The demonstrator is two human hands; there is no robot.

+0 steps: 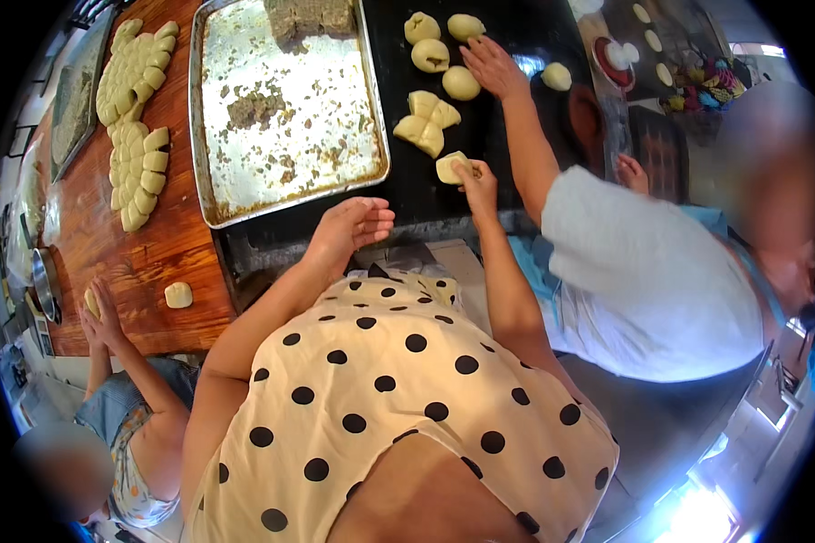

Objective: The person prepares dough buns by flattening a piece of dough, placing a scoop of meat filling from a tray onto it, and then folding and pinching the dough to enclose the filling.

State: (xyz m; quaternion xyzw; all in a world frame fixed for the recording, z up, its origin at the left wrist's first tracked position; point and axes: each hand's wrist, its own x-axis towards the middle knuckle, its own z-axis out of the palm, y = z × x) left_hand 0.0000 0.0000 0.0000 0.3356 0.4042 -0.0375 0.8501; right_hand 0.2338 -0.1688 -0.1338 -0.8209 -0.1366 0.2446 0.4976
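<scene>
My right hand (482, 188) pinches a flattened piece of pale dough (450, 167) between thumb and fingers, over the front part of the black worktop. My left hand (346, 233) is held palm inward beside the near corner of the metal tray (378, 136). Its fingers are slightly curved, with nothing visible in them. Just beyond the held piece lies a small cluster of cut dough (428, 122). Behind that sit several round dough balls (430, 56), some with creased or gaping tops.
Crumbly brown filling (255, 110) lies scattered in the tray, with a brown block (310, 18) at its far end. A co-worker's hand (493, 71) reaches among the dough balls from the right. At left, another person's hands (102, 317) press dough near joined dough pieces (136, 77) on a wooden table (190, 253).
</scene>
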